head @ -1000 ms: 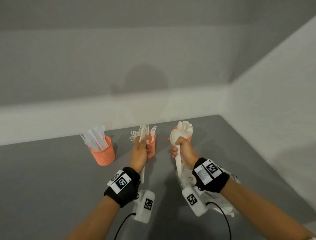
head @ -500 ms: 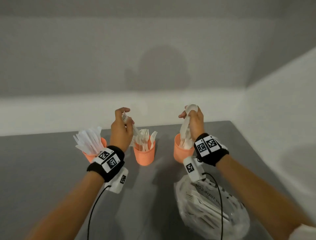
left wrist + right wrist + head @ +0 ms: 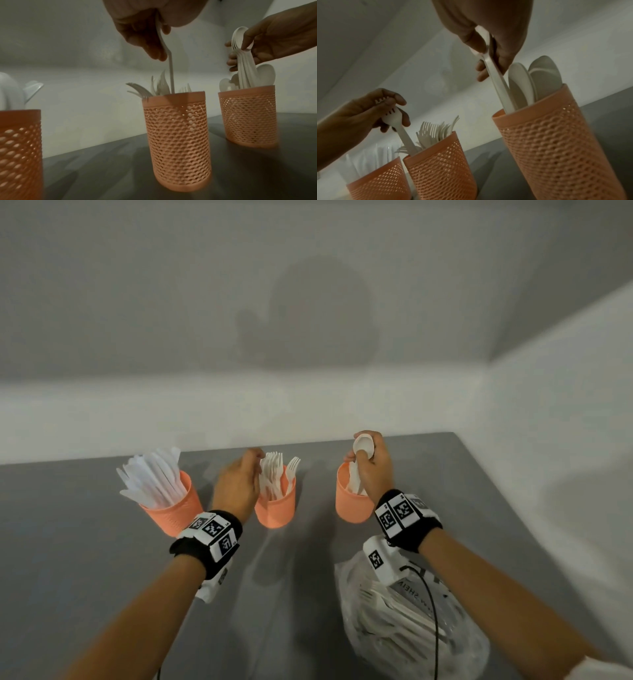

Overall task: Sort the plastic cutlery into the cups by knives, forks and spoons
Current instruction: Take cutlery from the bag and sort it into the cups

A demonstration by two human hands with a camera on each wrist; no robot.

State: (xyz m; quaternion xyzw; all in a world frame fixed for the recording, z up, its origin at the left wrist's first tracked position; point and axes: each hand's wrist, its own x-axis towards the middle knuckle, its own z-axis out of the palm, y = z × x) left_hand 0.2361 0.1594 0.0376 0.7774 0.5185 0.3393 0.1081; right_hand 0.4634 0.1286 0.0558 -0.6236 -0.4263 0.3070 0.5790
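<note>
Knife cup [image 3: 173,508] full, just left of left hand [image 3: 236,486]. Left grip pinches a fork [image 3: 394,119] by its head, handle down inside fork cup [image 3: 275,506]. Right hand [image 3: 373,470] grip pinches a stack of spoons [image 3: 243,56], handles inside spoon cup [image 3: 352,503]. Cutlery bag [image 3: 411,628] on tabletop [image 3: 85,542] under right forearm.

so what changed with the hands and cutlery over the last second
Both hands came down from their raised position half a second ago. The left hand now lowers its white plastic fork handle-first into the middle orange mesh cup; the right hand lowers its bundle of white plastic spoons into the right orange mesh cup. Both still grip. The three cups, the knives and the clear plastic bag stayed put.
</note>
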